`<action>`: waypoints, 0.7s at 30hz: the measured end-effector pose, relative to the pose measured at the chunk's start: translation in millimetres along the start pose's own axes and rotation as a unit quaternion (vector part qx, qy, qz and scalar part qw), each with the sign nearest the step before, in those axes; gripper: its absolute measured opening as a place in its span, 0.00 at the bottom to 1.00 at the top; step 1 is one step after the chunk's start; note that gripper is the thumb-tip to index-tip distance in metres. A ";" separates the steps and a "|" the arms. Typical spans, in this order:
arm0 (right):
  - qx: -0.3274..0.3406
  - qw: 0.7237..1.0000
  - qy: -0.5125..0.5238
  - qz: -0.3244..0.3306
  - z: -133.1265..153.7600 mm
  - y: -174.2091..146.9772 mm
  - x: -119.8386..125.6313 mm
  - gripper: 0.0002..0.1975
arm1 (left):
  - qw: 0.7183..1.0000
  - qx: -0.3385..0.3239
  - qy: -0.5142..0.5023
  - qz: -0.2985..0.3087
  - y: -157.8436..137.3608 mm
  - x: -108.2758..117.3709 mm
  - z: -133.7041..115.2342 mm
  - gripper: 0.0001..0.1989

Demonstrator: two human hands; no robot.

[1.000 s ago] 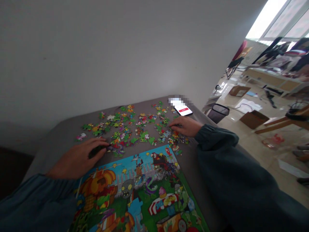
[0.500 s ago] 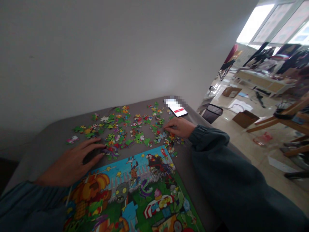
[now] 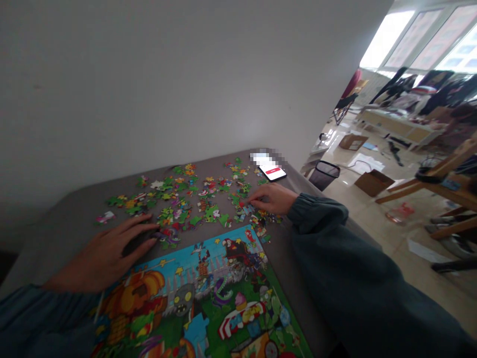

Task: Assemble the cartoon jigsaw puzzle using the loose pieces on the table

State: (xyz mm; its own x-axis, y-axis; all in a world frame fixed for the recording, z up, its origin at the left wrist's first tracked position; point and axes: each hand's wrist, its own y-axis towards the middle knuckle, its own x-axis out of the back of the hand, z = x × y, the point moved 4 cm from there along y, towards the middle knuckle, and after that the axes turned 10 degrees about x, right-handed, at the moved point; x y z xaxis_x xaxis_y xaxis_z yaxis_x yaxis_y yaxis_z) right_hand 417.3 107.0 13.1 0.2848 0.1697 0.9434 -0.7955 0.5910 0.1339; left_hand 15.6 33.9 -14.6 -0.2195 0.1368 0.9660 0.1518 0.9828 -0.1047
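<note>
While the right hand (image 3: 275,199) pinches beyond the board (image 3: 212,314), contents unclear, the wide left hand (image 3: 100,249) could nudge pieces (image 3: 213,214) astray

1. Right hand (image 3: 273,199): fingertips together among loose puzzle pieces (image 3: 213,213) (whether 1 is pinched, unclear).
2. Left hand (image 3: 108,248): thumb and fingers parted, beside the picture puzzle's (image 3: 208,293) upper left.
3. Lit phone (image 3: 274,172), just beyond the right hand.

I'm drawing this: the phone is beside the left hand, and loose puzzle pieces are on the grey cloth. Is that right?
Not quite: the phone is beside the right hand, not the left hand, as the head view shows. Loose puzzle pieces are on the grey cloth.
</note>
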 end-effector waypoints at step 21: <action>-0.070 0.965 -0.026 -0.250 -29.4 -16.5 24.1 0.22 | 1.000 -0.008 0.005 -0.009 4.0 -4.6 9.5 0.33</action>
State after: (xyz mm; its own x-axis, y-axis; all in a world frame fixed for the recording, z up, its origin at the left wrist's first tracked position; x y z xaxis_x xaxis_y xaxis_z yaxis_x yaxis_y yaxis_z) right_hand 453.0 124.5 24.7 0.5849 -0.2010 0.7858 -0.4851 0.6898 0.5375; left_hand 8.1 38.4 -21.7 -0.2125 0.1176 0.9701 0.1629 0.9831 -0.0834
